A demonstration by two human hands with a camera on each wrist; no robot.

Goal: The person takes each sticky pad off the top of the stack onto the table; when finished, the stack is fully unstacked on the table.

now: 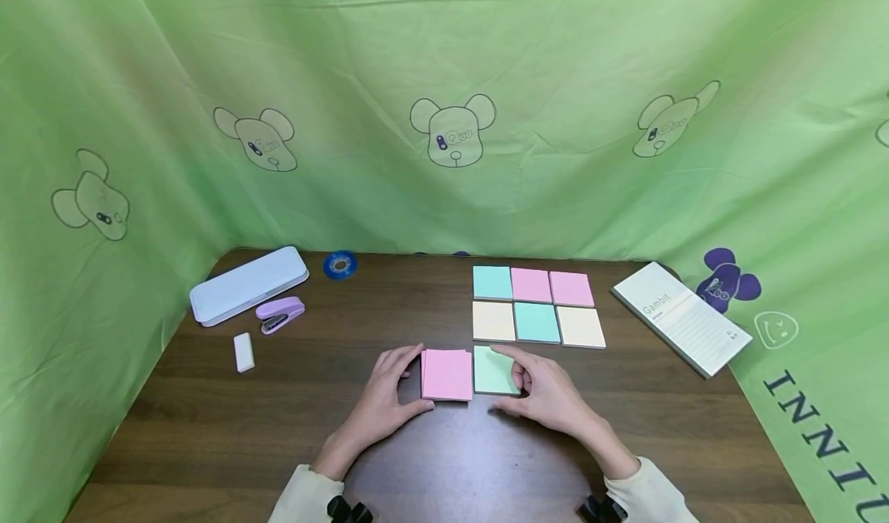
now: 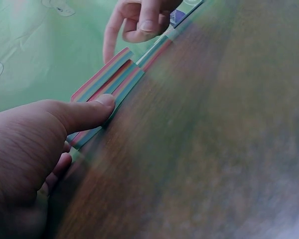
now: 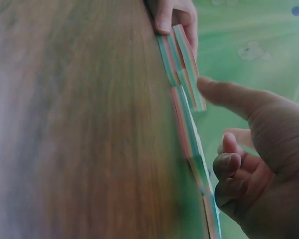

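Note:
Near the middle front of the table is a pile of sticky note pads (image 1: 447, 375) with a pink top and colour-banded edges. My left hand (image 1: 384, 390) grips its left part, thumb on the near edge and fingers at the far side. In the left wrist view the pads (image 2: 112, 82) sit unevenly, the upper one shifted and tilted. My right hand (image 1: 545, 386) hovers over a mint green sticky note pad (image 1: 491, 370) right of the pile. Its index finger and thumb are spread apart, the other fingers bent, and nothing is between them.
Behind, two rows of sticky note pads (image 1: 536, 322) lie in turquoise, pink and cream. At right is a notepad (image 1: 681, 318). On the left are a pale blue case (image 1: 248, 285), a purple stapler (image 1: 281, 314), a white eraser (image 1: 244, 352) and a blue tape roll (image 1: 340, 265).

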